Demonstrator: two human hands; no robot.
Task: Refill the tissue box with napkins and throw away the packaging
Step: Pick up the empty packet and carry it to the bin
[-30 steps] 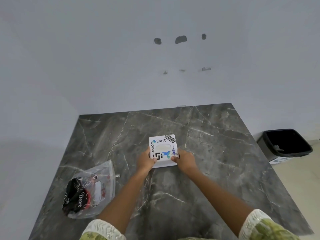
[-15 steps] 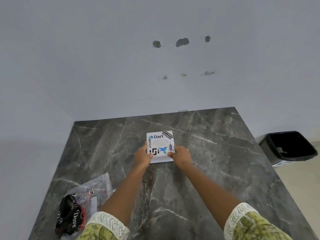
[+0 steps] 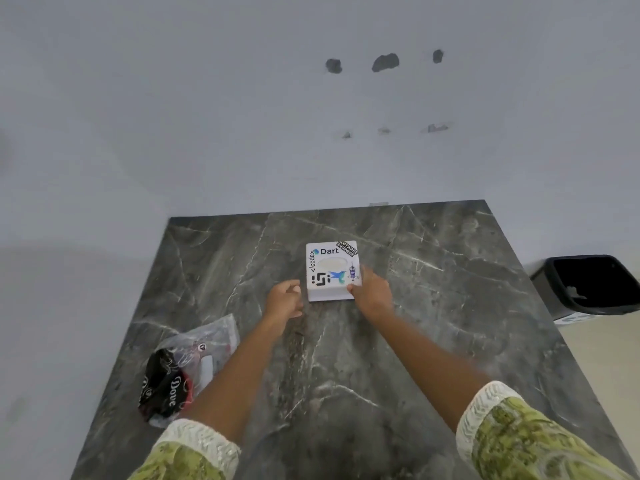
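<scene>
The marble tabletop [image 3: 433, 341] carries a white box [image 3: 332, 270] near its middle. A black bin [image 3: 588, 285] stands on the floor at right. The empty wrapper [image 3: 183, 368] lies front left. The right hand [image 3: 370, 294] grips the box's near right corner, fingers closed on it; the left hand [image 3: 285, 299] is just beside the box, fingers loosely curled, empty.

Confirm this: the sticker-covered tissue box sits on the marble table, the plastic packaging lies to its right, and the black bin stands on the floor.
Wrong side. The head view shows the plastic packaging lying left of the tissue box, nearer the person. The rest stands: box on the marble table, black bin on the floor.
</scene>
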